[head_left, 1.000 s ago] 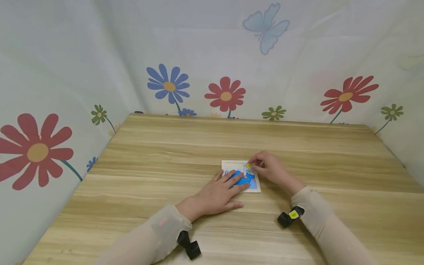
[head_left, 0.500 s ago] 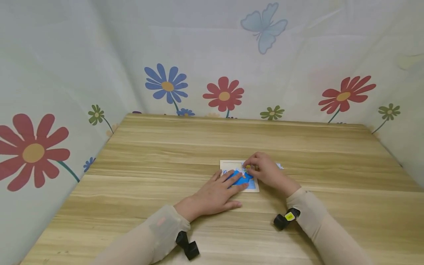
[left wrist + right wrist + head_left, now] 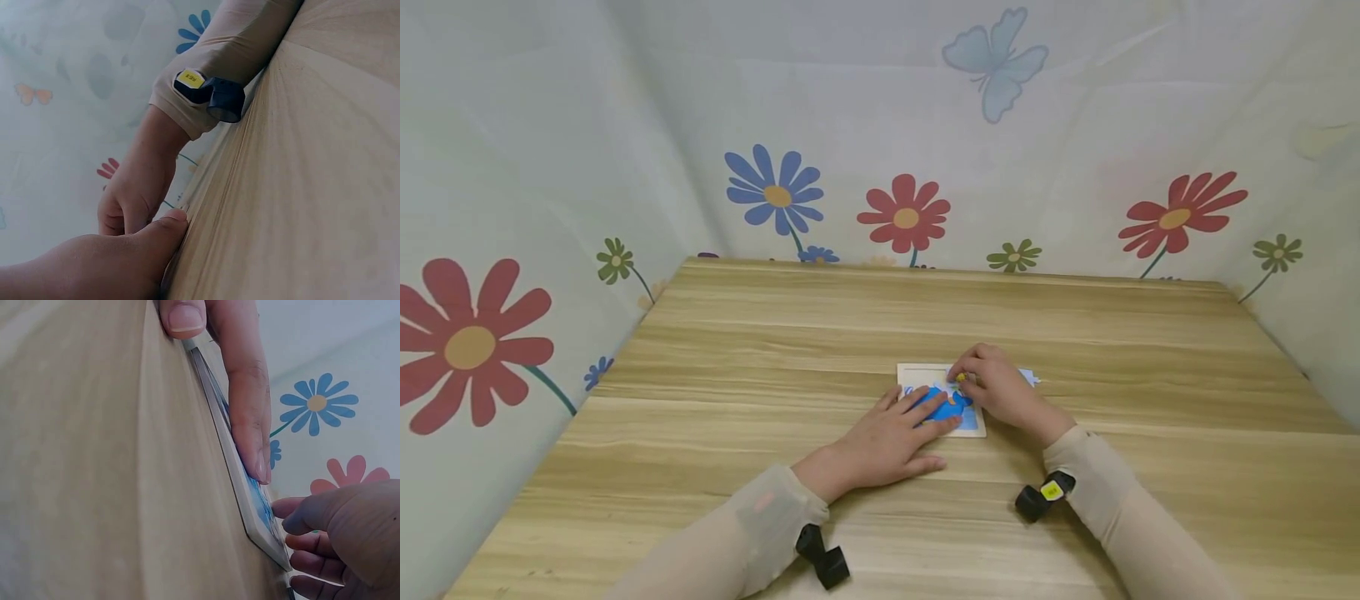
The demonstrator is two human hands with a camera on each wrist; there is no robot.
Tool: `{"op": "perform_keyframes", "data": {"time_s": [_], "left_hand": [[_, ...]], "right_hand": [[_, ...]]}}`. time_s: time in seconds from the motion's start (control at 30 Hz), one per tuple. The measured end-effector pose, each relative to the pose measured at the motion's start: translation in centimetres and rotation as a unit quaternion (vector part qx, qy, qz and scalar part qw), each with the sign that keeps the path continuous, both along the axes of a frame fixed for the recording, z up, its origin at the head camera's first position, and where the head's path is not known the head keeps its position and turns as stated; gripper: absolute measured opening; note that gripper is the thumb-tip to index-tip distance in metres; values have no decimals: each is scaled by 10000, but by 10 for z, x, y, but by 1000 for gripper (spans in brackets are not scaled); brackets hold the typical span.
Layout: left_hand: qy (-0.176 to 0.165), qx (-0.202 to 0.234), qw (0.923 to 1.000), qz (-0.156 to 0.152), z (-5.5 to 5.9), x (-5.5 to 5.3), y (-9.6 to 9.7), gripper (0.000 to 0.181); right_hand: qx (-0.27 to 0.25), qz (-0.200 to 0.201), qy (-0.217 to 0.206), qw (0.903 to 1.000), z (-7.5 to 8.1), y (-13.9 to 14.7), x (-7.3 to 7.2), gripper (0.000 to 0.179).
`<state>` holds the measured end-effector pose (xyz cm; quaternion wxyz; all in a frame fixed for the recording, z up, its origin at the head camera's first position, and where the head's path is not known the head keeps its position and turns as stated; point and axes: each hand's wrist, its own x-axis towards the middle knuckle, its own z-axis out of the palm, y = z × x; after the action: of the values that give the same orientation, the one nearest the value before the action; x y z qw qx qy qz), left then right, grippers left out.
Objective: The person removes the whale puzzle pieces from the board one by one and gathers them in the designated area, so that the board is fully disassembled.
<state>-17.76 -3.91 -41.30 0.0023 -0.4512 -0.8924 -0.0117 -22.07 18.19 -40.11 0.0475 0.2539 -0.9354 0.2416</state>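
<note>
A small picture puzzle in a pale wooden frame (image 3: 901,372) lies on the table. Its blue picture (image 3: 967,419) shows between the fingers. My left hand (image 3: 880,440) rests on the puzzle with fingers spread and nearly straight; in the right wrist view these fingers (image 3: 247,406) lie along the board. At the upper right of the frame my right hand (image 3: 1003,392) pinches a puzzle piece with yellow on it (image 3: 961,377) between thumb and fingers, low over the board. Most of that piece is hidden. The right wrist view shows the curled right hand (image 3: 350,537) at the board's end.
A light-blue piece (image 3: 1032,377) lies on the wooden table (image 3: 775,333) just right of the right hand, partly covered by it. A flower-printed cloth (image 3: 850,108) hangs behind and beside the table. Each wrist wears a black camera (image 3: 823,560).
My right hand has shifted a little left over the yellow-marked piece, and the light-blue piece has come into view to its right. The left hand stays on the puzzle.
</note>
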Motion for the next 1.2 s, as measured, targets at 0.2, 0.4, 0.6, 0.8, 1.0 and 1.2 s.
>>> {"op": "perform_keyframes", "data": {"time_s": [0.2,0.4,0.6,0.8,1.0,1.2], "left_hand": [[12,-18,10000,-14,1,0,0,60],[36,-38,10000,12,0,0,1,60],[26,-54,10000,36,0,0,1,60],[39,-51,10000,34,-1,0,2,60],[54,-54,10000,36,0,0,3,60],[23,11,10000,19,1,0,2,60]], "right_hand": [[-59,3,24,10000,0,-1,1,16],[-72,-1,1,10000,3,-1,2,17],[-65,-7,30,10000,4,-2,3,17],[-88,-22,38,10000,3,-1,2,15],[-182,-83,-4,9998,3,0,1,13],[-248,-60,6,9997,5,1,1,11]]}}
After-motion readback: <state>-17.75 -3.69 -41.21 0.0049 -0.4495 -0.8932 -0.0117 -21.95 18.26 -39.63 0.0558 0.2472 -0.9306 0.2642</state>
